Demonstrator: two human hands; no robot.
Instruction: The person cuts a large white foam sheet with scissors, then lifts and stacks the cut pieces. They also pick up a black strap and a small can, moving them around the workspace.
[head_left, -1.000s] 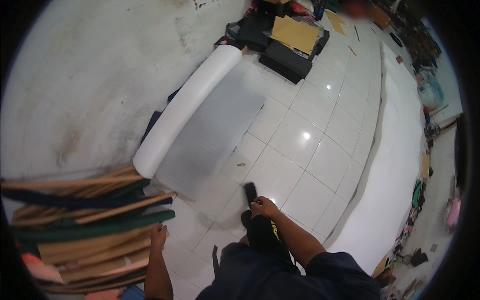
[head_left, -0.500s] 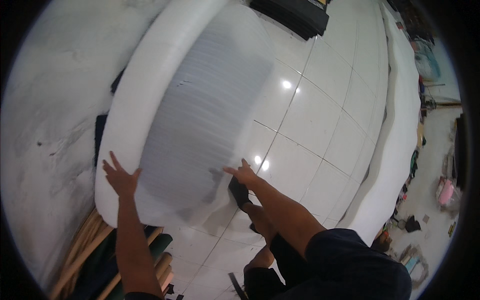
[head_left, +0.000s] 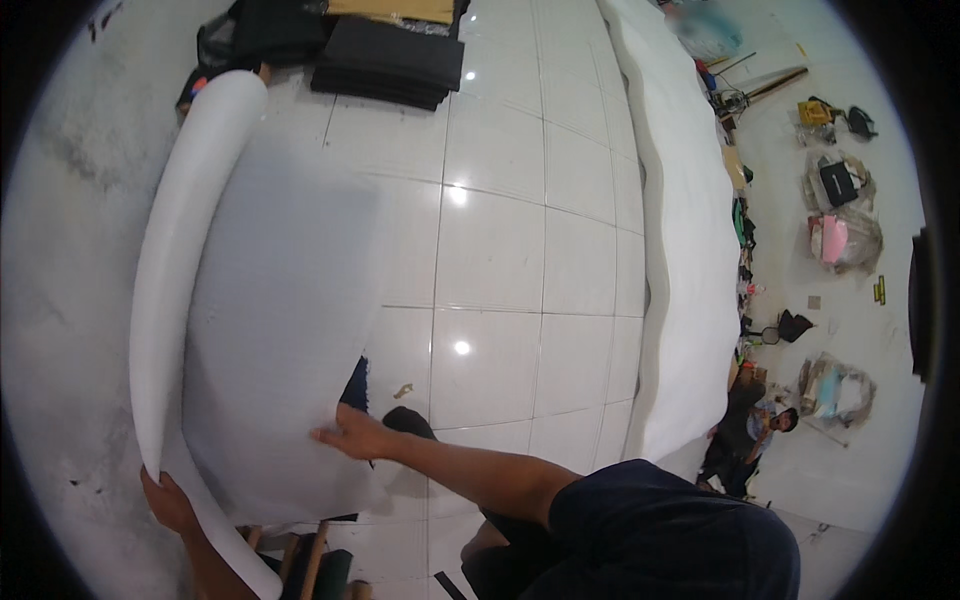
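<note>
The left hand (head_left: pixel 172 503), spread open over the white roll (head_left: pixel 160 280) half a second ago, now has its fingers closed around the roll's narrowed near part, so the roll is in hand rather than merely reached for. Its white surface looks squeezed thin at that grip and broadens again below it, toward the lower edge of the view. The wrist and dim light hide part of the grip, so how firm it is seems hard to judge.

The right hand (head_left: pixel 352 432) has come in over the border of the translucent sheet (head_left: pixel 280 280); its thumb and fingers stand apart, holding nothing. Whether they touch the sheet or hover just above it, I cannot tell. A corner of dark blue cloth (head_left: pixel 357 388) now shows beside that hand, at the sheet's right edge.

The sheet lies on the tiled floor (head_left: pixel 490 260), between the roll on its left and bare tiles on its right. The roll runs from the left fingers along the wall toward a folded black stack (head_left: pixel 385 60).
</note>
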